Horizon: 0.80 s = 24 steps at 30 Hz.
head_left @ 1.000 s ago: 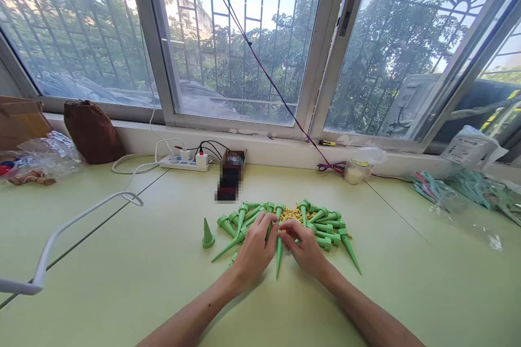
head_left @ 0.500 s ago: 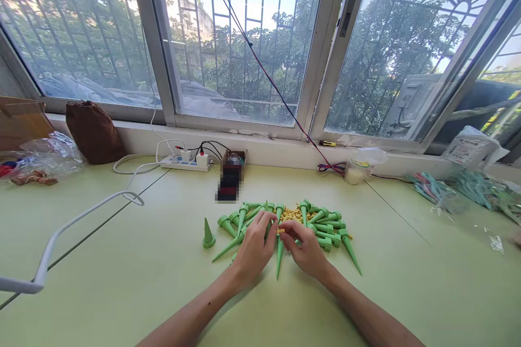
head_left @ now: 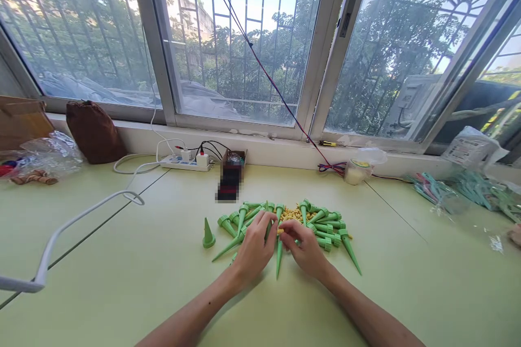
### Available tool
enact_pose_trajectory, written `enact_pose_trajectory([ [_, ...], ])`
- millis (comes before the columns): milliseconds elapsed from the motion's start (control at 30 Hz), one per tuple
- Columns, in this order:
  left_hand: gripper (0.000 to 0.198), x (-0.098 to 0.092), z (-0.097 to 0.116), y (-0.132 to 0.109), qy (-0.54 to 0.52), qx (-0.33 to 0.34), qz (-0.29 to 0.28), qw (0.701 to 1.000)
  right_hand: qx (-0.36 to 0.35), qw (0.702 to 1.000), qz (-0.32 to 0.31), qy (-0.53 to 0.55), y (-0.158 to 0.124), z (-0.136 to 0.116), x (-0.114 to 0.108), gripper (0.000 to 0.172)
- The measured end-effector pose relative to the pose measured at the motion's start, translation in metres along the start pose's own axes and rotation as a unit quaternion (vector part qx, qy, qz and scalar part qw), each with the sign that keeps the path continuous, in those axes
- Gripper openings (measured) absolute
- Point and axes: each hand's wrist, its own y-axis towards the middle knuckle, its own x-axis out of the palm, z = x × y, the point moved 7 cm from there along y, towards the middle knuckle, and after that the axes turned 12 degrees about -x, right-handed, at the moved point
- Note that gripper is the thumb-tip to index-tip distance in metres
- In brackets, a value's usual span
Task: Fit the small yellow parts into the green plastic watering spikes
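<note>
Barred windows span the far side. Below them, a pale green desk carries the work. Far left: a brown pouch, standing upright. Far right: a white packet bearing dark print, too small to read. Far, left of centre: a white power strip with chargers plugged in; to its right, a dark item is pixelated and any marking cannot be read.

Left hand, at centre: grip closed about a green spike, partly hidden by the fingers. Right hand, just beside: grip nearly closed, thumb and fingertips pinching a yellow piece between the two hands.

Loose green spikes lie fanned left and right of the hands, most with the ribbed cap attached. One capped spike stands point up at the left, apart. Smallest: a heap of yellow pieces, just far of the hands, among the spikes.
</note>
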Motion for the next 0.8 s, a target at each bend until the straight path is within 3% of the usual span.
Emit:
enact_pose_trajectory([
  [800, 0.014, 0.0023, -0.0013, -0.0014, 0.005, 0.002, -0.002, 1.0, -0.028, 0.999, 0.005, -0.035, 0.0026, -0.0088, -0.0022, 0.022],
])
